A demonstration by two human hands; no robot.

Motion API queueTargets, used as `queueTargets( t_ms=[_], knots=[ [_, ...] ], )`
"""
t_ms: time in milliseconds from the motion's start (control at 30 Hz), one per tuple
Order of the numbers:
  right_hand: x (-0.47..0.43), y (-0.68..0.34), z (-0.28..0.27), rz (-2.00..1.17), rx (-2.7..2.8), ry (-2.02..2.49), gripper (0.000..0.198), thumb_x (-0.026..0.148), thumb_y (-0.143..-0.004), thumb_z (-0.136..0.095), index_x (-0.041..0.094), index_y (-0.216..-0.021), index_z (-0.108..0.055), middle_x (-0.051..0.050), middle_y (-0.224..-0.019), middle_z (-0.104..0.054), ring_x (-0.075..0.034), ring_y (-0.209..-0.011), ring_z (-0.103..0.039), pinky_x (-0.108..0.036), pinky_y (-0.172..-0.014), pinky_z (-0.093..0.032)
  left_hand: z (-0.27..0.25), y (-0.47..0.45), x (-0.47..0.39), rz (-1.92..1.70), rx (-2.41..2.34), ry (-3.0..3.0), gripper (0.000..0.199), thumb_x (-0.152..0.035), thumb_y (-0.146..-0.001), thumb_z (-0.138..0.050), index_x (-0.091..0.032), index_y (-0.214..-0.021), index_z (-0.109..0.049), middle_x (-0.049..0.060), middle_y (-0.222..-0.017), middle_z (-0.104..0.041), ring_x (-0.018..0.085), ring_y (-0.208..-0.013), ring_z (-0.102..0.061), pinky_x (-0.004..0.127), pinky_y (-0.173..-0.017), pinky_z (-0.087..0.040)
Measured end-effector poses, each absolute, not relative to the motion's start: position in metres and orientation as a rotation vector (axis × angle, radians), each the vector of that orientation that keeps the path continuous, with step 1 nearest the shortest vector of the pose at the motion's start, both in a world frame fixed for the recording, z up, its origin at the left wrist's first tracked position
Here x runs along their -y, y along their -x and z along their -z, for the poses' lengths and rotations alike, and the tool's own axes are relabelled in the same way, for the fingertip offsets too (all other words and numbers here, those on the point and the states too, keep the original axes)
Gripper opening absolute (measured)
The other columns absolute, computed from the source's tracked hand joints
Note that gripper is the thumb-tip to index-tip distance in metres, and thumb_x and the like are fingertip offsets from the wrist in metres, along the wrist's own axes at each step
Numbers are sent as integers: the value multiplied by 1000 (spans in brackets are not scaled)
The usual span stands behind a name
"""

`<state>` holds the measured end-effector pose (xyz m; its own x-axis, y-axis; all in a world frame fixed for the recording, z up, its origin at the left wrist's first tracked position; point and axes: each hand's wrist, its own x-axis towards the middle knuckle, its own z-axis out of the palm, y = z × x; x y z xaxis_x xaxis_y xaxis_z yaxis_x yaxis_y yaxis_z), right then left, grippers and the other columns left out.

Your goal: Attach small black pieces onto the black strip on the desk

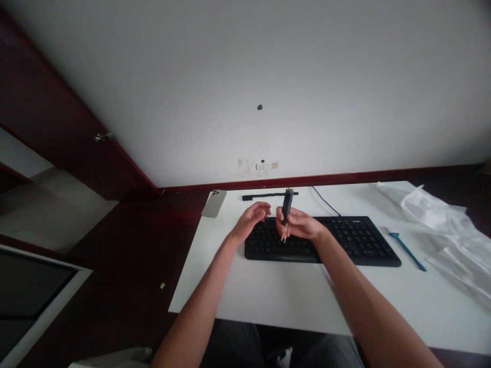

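My right hand (301, 224) is closed around a black keycap puller (287, 204), held upright above the keyboard. Two thin metal prongs point down from its lower end. The black keyboard (360, 240) lies under both hands, its left part covered by them. My left hand (251, 220) hovers over the keyboard's upper left corner, its fingers loosely bent and apart from the thumb. Nothing shows in it, and it is a short gap away from the puller.
On the white table (268, 296) are a phone (214, 204) at the back left, a slim black brush (264, 196) behind my hands, a blue tool (408, 252) and crumpled white plastic (433, 214) at right. The keyboard's cable (326, 200) runs off the back edge.
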<state>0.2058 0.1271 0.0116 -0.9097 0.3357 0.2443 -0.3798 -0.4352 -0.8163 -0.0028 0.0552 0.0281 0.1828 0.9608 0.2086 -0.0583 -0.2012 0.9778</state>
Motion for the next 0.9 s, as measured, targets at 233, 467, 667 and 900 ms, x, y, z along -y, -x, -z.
queueTargets(
  t_ms=[233, 467, 667, 900],
  knots=[
    [-119, -206, -4, -2569, 1524, -406, 34, 45, -91, -74, 14, -92, -61, -10, -78, -74, -22, -72, -73, -34, -70, -58, -32, -27, -50, -941, -630, -1229, 76, -54, -64, -94, -15, -115, -54, 8, -90, -71, 21, -82, -71, 30, -79, -53],
    [-121, -209, -6, -2600, 1480, -389, 30, 41, -92, -74, 13, -94, -63, -8, -80, -72, -21, -72, -74, -33, -69, -59, -30, -24, -40, -975, -692, -1225, 65, -35, -62, -99, -15, -108, -56, 6, -93, -69, 20, -91, -69, 31, -85, -50],
    [-123, -211, -2, -2631, 1458, -404, 29, 40, -93, -73, 12, -96, -64, -8, -82, -71, -19, -71, -72, -33, -70, -59, -31, -27, -40, -983, -723, -1224, 65, -30, -61, -99, -15, -111, -60, 8, -101, -68, 20, -98, -69, 31, -88, -51],
    [-129, -215, 6, -2568, 1441, -334, 29, 39, -92, -74, 13, -96, -62, -8, -82, -71, -19, -75, -72, -34, -73, -60, -34, -27, -36, -987, -684, -1228, 42, -36, -76, -91, -11, -92, -61, 9, -95, -70, 20, -89, -72, 35, -88, -55]
  ],
)
